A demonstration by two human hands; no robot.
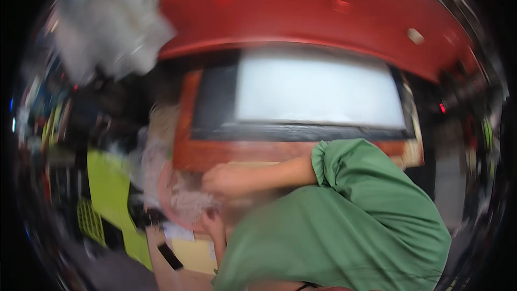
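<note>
Nearest, green sleeves [344, 226] fill the lower right of the blurred view. From them the right hand [229, 179] reaches leftward, its fingers curled down onto a crumpled pale cloth [188, 202]; it seems to grip the cloth, though the blur leaves that unsure. The left hand [212, 223] sits just below and also touches the cloth, but I cannot tell whether it is clenched or loose. The cloth lies in a round pink bowl [164, 188], on a cluttered surface beside a yellow-green thing [110, 194] and a small dark flat object [170, 256]. Behind the hands stands a wooden frame [186, 129] holding a dark panel with a bright white sheet [318, 89]. A red surface [301, 5] arches above. As a judgement, the handling of the cloth looks mid-way: it is bunched in the bowl, not lifted out or spread.
</note>
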